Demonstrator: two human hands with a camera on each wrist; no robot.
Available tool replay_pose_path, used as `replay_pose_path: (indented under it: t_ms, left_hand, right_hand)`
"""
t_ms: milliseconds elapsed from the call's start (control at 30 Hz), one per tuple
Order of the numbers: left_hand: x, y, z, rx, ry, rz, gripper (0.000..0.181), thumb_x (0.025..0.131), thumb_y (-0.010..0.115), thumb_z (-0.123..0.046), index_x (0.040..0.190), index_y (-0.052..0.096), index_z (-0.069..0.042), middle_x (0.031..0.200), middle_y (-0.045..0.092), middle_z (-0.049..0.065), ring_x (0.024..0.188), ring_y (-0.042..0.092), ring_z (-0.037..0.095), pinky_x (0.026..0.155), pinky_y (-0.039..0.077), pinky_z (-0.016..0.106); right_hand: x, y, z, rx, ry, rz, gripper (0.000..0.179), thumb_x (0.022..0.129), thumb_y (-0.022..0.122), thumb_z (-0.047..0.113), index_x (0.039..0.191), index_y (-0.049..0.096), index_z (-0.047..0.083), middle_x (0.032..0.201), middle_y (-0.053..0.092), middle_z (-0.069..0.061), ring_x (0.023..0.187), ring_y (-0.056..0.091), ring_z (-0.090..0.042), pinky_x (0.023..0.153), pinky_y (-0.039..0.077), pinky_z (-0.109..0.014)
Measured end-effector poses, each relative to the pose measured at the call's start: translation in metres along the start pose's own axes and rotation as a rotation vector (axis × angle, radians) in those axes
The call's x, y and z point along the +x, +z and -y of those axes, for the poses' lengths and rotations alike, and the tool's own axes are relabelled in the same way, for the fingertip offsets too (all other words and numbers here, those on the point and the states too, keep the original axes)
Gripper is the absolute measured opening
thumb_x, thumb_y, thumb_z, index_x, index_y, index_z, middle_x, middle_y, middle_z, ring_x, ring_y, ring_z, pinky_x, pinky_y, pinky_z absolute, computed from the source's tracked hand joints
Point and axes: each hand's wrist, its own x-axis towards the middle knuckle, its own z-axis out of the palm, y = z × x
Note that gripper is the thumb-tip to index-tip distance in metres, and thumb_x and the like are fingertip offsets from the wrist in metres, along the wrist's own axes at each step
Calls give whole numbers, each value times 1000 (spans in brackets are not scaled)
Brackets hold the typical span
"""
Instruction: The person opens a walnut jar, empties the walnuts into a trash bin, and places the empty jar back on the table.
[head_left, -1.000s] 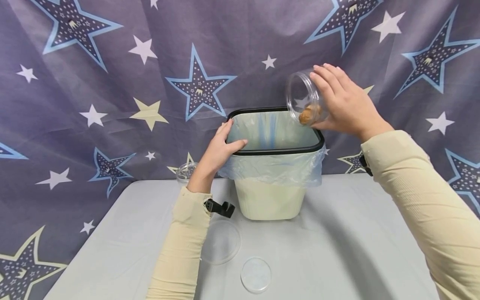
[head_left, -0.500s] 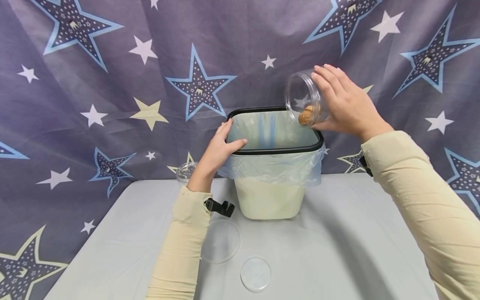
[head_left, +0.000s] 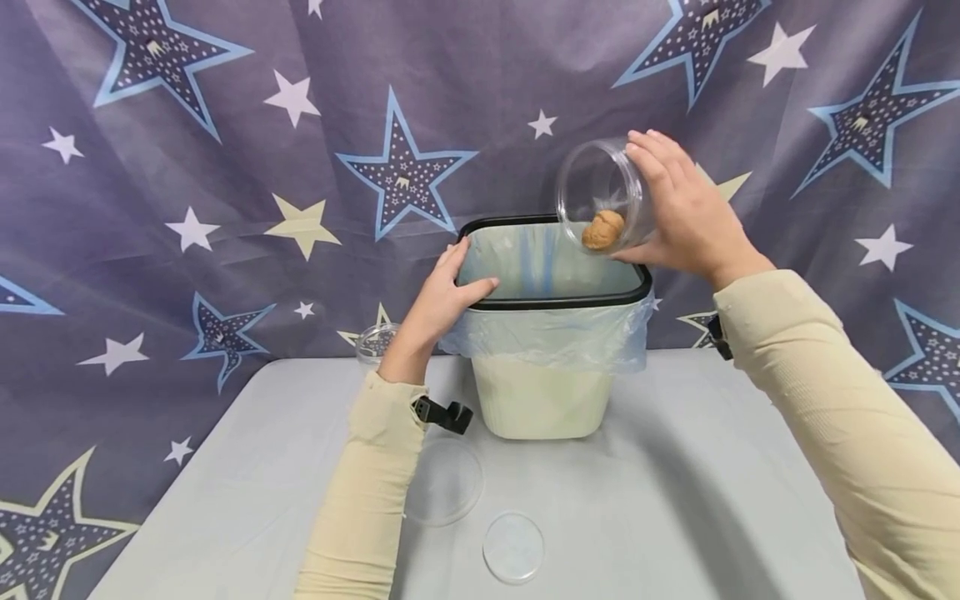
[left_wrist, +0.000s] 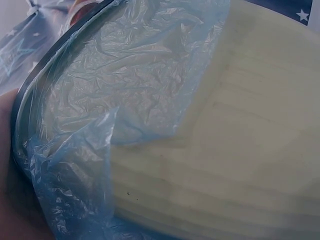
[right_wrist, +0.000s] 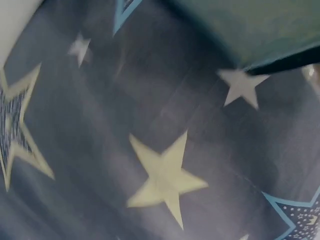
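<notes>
My right hand (head_left: 690,208) grips a clear plastic jar (head_left: 596,167) by its base end, fingers over the top and thumb below. The jar is tipped on its side, its open mouth facing left above the right rim of the trash bin (head_left: 543,400). Inside, a brown, rounded, bumpy lump (head_left: 603,229) lies low near the mouth. My left hand (head_left: 438,296) holds the bin's black rim at the left front corner, thumb across the front edge. A pale blue bag (head_left: 555,337) lines the bin and folds down outside; the left wrist view shows its crinkled overhang (left_wrist: 140,75).
Two clear round lids lie on the white table (head_left: 675,500): a larger lid (head_left: 444,483) partly behind my left sleeve, and a smaller lid (head_left: 513,547) nearer. Another clear container (head_left: 375,340) stands behind my left wrist. A star-patterned curtain (head_left: 480,67) hangs behind.
The jar has turned a little toward the camera and shifted slightly left, and the brown lump shows nearer its mouth. My left hand keeps its place on the rim.
</notes>
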Motion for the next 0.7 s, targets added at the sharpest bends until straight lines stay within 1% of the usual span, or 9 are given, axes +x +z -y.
replay_pose_path:
  t_ms: [100, 167, 267, 333, 433, 567, 700]
  left_hand:
    - [1, 0, 0, 2, 1, 8, 81, 88, 62, -25, 152, 12, -14, 159, -1, 8, 144, -5, 15, 116, 9, 41]
    - [1, 1, 0, 2, 1, 13, 82, 88, 62, -25, 152, 12, -13, 159, -1, 8, 144, -5, 15, 116, 8, 41]
    - [1, 1, 0, 5, 2, 10, 82, 88, 62, -25, 152, 12, -13, 159, 0, 8, 144, -4, 15, 116, 9, 41]
    - [1, 1, -1, 7, 5, 8, 82, 88, 62, -25, 152, 13, -12, 159, 0, 9, 144, -4, 16, 116, 9, 42]
    - [1, 1, 0, 12, 5, 7, 81, 88, 62, -25, 152, 13, -13, 159, 1, 10, 145, -4, 17, 116, 9, 42]
    - [1, 1, 1, 15, 5, 7, 81, 88, 62, -25, 152, 13, -13, 159, 0, 9, 144, -4, 16, 116, 9, 41]
    - [1, 0, 1, 4, 6, 3, 81, 88, 62, -24, 151, 13, -14, 159, 0, 9, 144, -4, 15, 116, 8, 41]
  right_hand:
    - [-2, 0, 1, 19, 26, -35, 111, 44, 93, 22, 133, 34, -7, 139, 39, -28, 131, 33, -42, 114, 21, -41]
    - [-2, 1, 2, 40, 0, -34, 110, 43, 93, 21, 132, 36, -7, 138, 40, -28, 131, 34, -43, 114, 22, -42]
    - [-3, 3, 3, 45, -71, 16, 110, 45, 92, 24, 133, 36, -10, 138, 39, -29, 130, 34, -44, 113, 22, -43]
    - [-3, 3, 3, 18, -92, 43, 110, 46, 92, 25, 133, 36, -11, 138, 39, -30, 129, 34, -46, 113, 22, -43]
    - [-4, 3, 1, -28, -75, 63, 111, 47, 92, 27, 134, 35, -10, 138, 39, -30, 128, 34, -46, 114, 21, -43]
    - [-6, 1, -2, -17, -55, 70, 112, 48, 92, 30, 135, 34, -9, 139, 38, -28, 130, 33, -44, 113, 22, -43]
    - [-6, 1, -3, -29, -40, 60, 113, 47, 92, 28, 136, 34, -9, 140, 38, -28, 131, 33, -43, 113, 22, -46]
